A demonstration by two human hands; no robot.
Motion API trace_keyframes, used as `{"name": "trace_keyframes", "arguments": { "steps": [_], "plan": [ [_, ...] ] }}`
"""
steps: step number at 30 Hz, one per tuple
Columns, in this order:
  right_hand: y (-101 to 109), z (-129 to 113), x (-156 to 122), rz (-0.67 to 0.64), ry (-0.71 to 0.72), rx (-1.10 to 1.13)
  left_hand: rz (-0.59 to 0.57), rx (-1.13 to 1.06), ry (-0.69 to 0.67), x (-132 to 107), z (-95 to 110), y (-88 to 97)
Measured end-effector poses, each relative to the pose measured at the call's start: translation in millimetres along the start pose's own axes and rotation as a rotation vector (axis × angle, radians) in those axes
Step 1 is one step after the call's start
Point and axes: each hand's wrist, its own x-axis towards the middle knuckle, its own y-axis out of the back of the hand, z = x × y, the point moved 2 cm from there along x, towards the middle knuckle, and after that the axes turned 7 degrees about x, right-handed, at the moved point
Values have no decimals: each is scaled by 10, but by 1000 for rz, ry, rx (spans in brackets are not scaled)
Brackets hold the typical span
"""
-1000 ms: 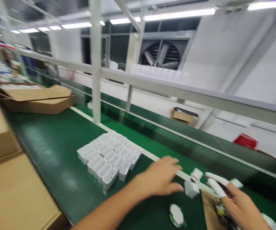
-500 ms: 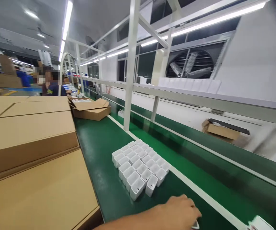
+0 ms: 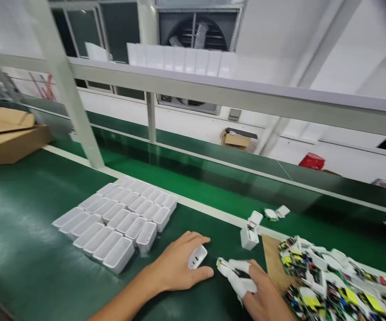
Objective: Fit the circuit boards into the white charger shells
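Observation:
My left hand (image 3: 177, 263) curls around a small white plastic housing (image 3: 197, 257), its open end with two dark slots facing right; the thumb points out below. Just to the right, my right hand (image 3: 249, 283), with white coverings on its fingertips, pinches a small circuit board (image 3: 226, 264) whose end points at the housing. The two parts are close but apart. A block of open-topped white housings (image 3: 119, 218) stands in rows to the left. Beyond my right hand stands one white housing (image 3: 249, 237) with a part sticking out of its top.
On the right, a heap of circuit boards (image 3: 326, 281) with white and yellow parts lies partly on brown cardboard (image 3: 273, 261). Two small pieces (image 3: 276, 213) lie behind. A metal post (image 3: 75, 102) and shelf rail (image 3: 193, 87) cross above; a carton (image 3: 12, 140) sits far left.
The view has swung right and down. My right hand with a circuit board and the board heap have come into sight. The housing in my left hand now shows clearly.

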Motion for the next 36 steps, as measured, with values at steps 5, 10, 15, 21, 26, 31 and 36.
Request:
{"name": "trace_keyframes", "arguments": {
  "steps": [5,10,15,21,26,31,36],
  "plan": [
    [-1,3,123,-13,-10,-26,-9,21,72,43,-45,-122],
    [60,165,42,125,-103,-36,-32,10,81,61,-131,-175],
    [-112,255,-110,-35,-47,-115,-108,-56,75,70,-177,-171],
    [-276,262,-228,-75,87,-170,-126,-172,99,50,-219,-151],
    [-229,260,-217,2,210,-382,-154,-225,127,59,-190,-153],
    [-256,184,-193,94,367,-479,-135,-179,52,49,-143,-130],
    [-209,-11,-146,178,329,-240,-127,-233,-49,2,-129,-136]
  ]
}}
